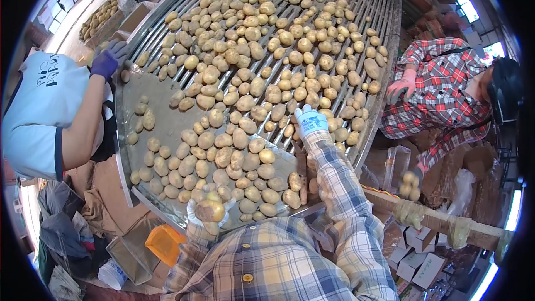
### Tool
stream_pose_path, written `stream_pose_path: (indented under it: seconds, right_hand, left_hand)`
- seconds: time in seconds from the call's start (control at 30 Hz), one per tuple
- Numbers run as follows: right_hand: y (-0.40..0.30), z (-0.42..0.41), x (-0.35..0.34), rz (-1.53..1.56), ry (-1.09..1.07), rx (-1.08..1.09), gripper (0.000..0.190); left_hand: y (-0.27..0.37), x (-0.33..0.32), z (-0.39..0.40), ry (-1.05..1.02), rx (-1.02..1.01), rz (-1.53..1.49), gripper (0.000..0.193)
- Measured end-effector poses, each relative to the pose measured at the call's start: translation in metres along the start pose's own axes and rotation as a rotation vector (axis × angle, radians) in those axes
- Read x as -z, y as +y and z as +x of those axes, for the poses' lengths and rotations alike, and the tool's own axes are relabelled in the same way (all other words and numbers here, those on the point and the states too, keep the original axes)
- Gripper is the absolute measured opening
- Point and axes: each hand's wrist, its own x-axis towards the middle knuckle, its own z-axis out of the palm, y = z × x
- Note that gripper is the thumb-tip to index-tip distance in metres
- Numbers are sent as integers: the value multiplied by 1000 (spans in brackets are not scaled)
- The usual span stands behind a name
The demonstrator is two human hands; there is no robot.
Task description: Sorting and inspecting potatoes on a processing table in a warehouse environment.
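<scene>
Potatoes lie thickly over a sorting table of metal bars and the flat grey sheet on its left. In a white glove, my left hand is closed around several potatoes at the near edge, close to my shirt front. My right hand, in a white and pale blue glove that bears writing, reaches forward onto the bars. Its fingertips are among potatoes near the right side, and whether they grip one is hidden. A narrow wooden piece lies beneath my right forearm.
A co-worker in a light blue shirt rests a purple-gloved hand at the left rim. Across, a co-worker in red plaid holds potatoes. A wooden rail, white boxes and an orange container stand nearby.
</scene>
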Motion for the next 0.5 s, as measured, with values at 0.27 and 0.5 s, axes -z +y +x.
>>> stream_pose_path:
  seconds: [0.27,0.5]
  right_hand:
    - [53,-36,-41,1736,436,-507,33]
    - [85,-85,-24,2624,476,-521,29]
  left_hand:
    - [5,8,-5,31,80,-25,34]
    - [5,12,-8,42,64,2,30]
